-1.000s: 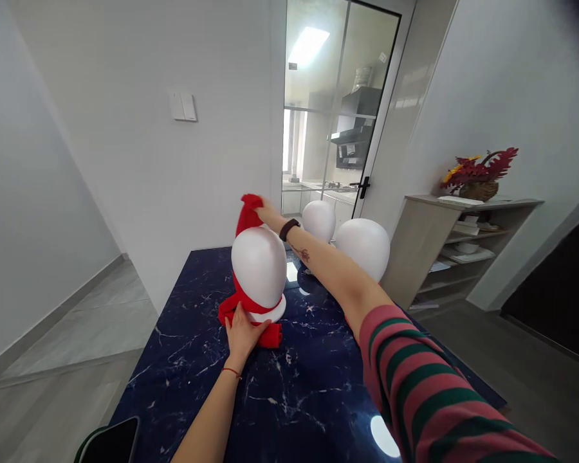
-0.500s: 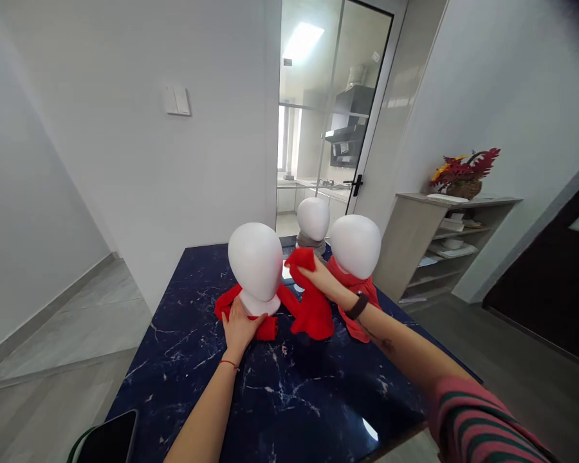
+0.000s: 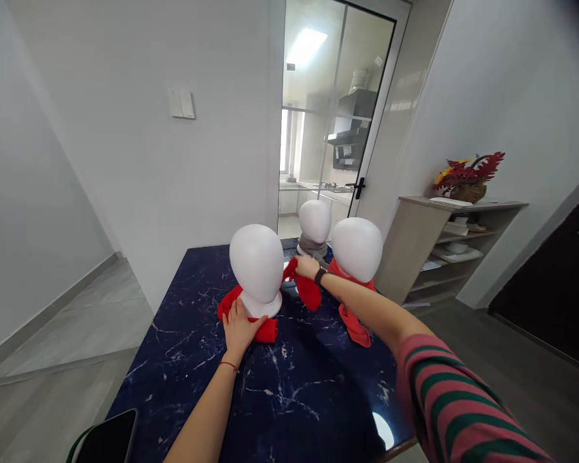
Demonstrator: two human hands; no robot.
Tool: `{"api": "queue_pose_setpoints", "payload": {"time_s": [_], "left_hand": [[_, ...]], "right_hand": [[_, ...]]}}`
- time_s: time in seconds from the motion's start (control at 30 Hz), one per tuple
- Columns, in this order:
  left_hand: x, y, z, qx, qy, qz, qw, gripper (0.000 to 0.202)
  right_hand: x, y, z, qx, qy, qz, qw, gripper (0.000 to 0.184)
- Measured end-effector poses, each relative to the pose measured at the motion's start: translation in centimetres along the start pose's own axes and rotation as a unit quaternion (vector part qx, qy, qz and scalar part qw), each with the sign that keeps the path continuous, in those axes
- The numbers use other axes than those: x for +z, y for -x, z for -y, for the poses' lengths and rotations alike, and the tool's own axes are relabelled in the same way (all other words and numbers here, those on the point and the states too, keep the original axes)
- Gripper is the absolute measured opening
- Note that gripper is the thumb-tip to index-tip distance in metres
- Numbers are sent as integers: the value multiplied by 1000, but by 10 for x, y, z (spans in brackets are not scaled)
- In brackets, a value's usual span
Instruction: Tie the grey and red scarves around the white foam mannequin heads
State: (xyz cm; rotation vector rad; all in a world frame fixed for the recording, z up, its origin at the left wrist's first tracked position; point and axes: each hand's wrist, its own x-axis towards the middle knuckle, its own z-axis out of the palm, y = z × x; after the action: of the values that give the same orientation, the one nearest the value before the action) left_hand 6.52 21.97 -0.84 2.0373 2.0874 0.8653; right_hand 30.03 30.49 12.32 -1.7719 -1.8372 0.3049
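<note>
A red scarf (image 3: 267, 330) lies round the base of the nearest white mannequin head (image 3: 257, 260), which stands upright on the table. My left hand (image 3: 240, 328) presses down at the front of the neck, thumb on one scarf end and fingers against the red cloth and white base. To the right of the head, my right hand (image 3: 307, 266) is closed on the scarf's other part, lifted off the table, with a loose end dangling below it. Behind the head, the scarf's run is hidden.
A second mannequin head (image 3: 357, 247) wears a coral scarf (image 3: 354, 326), partly behind my right arm. Farther back is a third head (image 3: 315, 220) with a grey scarf (image 3: 311, 247). A phone (image 3: 107, 438) lies at the near left of the dark marbled table (image 3: 188, 360).
My right hand has drawn the raised scarf part back and closer to the nearest head. Less red cloth hangs in front. My left hand stays in place.
</note>
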Motion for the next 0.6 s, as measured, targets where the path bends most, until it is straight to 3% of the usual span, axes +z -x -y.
{"api": "queue_pose_setpoints", "payload": {"time_s": [0.07, 0.13, 0.2, 0.27, 0.37, 0.43, 0.5, 0.6], "left_hand": [[-2, 0, 0, 2, -4, -3, 1000, 95], [-3, 1, -1, 4, -5, -5, 1000, 94], [-3, 1, -1, 6, -2, -6, 1000, 93], [-2, 1, -1, 4, 0, -8, 1000, 93], [0, 0, -1, -9, -2, -13, 1000, 92], [0, 1, -2, -20, 8, -16, 1000, 94], [-3, 2, -3, -25, 35, -14, 999, 96], [-12, 4, 0, -6, 108, 2, 994, 88]], "right_hand": [[-17, -39, 28, -24, -30, -20, 999, 22], [-31, -68, 64, -58, -62, -48, 995, 30], [-39, -81, 104, -101, -103, -73, 987, 44], [-43, -79, 144, -180, -198, -88, 960, 50], [-41, -47, 192, -299, -358, -41, 883, 42], [-34, -13, 213, -320, -422, 29, 848, 37], [-22, 24, 220, -282, -476, 109, 826, 35], [4, 81, 205, -167, -550, 205, 792, 27]]}}
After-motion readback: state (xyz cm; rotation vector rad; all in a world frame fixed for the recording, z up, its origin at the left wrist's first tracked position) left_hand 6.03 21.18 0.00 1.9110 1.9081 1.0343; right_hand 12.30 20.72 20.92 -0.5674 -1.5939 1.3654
